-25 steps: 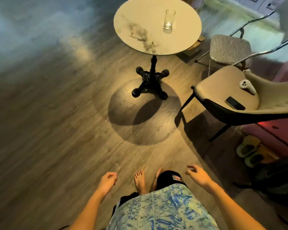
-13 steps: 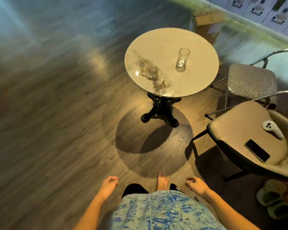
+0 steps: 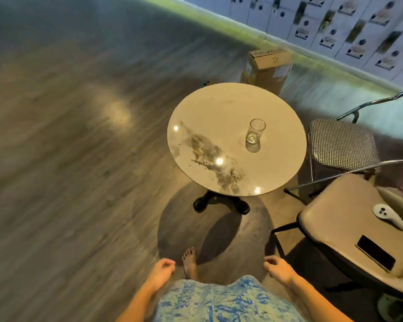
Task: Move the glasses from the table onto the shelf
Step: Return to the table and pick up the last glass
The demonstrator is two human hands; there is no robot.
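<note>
One clear drinking glass [image 3: 254, 133] stands upright on the right half of a round marble table [image 3: 207, 117] with a black cast base. The table is ahead of me on a wooden floor. My left hand [image 3: 160, 274] hangs low at my side, fingers loosely curled, holding nothing. My right hand [image 3: 278, 270] hangs the same way on the other side, also with nothing in it. Both hands are well short of the table and the glass. No shelf is in view.
A beige chair [image 3: 335, 212] at the right carries a black phone [image 3: 375, 252] and a white controller [image 3: 389, 216]. Behind it stands a chair with a checked seat [image 3: 342, 142]. A cardboard box [image 3: 266, 66] sits beyond the table, by a wall of white boxes [image 3: 349, 31].
The table and glass have come closer and lower in view as I walk toward them. My hands stay at my sides, holding nothing.
</note>
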